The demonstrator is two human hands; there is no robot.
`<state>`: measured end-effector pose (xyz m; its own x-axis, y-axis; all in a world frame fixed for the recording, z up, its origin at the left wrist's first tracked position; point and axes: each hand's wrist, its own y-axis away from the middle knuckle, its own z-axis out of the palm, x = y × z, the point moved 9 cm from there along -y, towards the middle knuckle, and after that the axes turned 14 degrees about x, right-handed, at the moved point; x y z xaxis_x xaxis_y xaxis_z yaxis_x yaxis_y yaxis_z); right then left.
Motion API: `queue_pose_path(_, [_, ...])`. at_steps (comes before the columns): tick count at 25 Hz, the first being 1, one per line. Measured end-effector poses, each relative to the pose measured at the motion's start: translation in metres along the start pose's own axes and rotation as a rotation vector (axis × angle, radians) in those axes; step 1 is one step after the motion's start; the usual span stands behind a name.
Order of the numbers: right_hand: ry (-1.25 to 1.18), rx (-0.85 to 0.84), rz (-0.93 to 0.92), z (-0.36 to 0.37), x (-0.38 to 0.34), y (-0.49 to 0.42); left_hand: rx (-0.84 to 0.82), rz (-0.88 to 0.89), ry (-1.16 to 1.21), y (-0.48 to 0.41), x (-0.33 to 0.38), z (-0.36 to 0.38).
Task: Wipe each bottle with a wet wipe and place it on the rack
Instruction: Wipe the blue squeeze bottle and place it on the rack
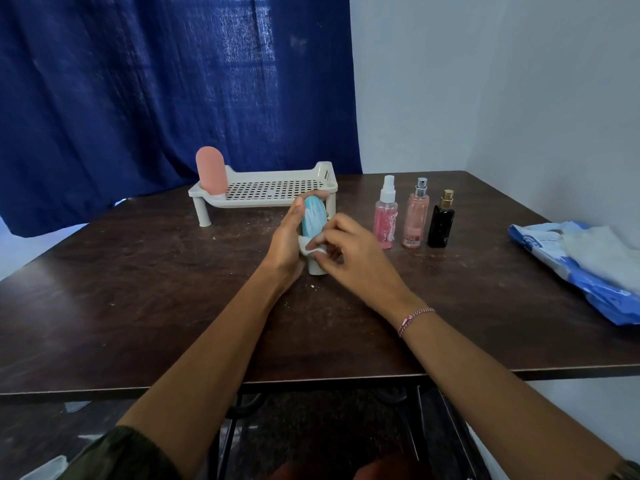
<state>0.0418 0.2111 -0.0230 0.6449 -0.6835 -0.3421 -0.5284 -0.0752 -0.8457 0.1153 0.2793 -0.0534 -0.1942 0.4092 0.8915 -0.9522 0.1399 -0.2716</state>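
Observation:
My left hand [289, 237] grips a light blue bottle [313, 216] with a white base, held upright just above the dark table [138, 289]. My right hand [349, 251] presses a small white wet wipe [310, 247] against the bottle's lower part. Behind my hands stands a cream perforated rack [266, 192] on short legs, with a pink rounded bottle [210, 171] upright at its left end. To the right stand three spray bottles in a row: a pink one with a white top [385, 216], a peach one with a silver top [414, 216] and a black one with a gold top [441, 223].
A blue and white wet wipe packet [581, 268] lies at the table's right edge with a wipe sticking out. A dark blue curtain [156, 98] hangs behind the table. White crumbs are scattered on the wood near my hands.

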Motion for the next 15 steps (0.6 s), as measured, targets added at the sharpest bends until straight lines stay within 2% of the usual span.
queue_pose_path(2, [0.062, 0.093, 0.111, -0.011, 0.015, -0.003, -0.002, 0.019, -0.019, 0.000, 0.000, 0.002])
queue_pose_path(5, [0.161, 0.116, 0.232, -0.016, 0.035, -0.002, -0.003, 0.043, -0.025, 0.003, 0.002, 0.006])
queue_pose_path(11, [-0.021, 0.126, 0.033, -0.013, 0.007, -0.001, -0.026, 0.032, 0.029, 0.004, 0.005, 0.006])
queue_pose_path(15, [0.032, 0.037, -0.136, -0.003, -0.016, 0.002, -0.037, 0.021, -0.022, 0.004, 0.000, 0.007])
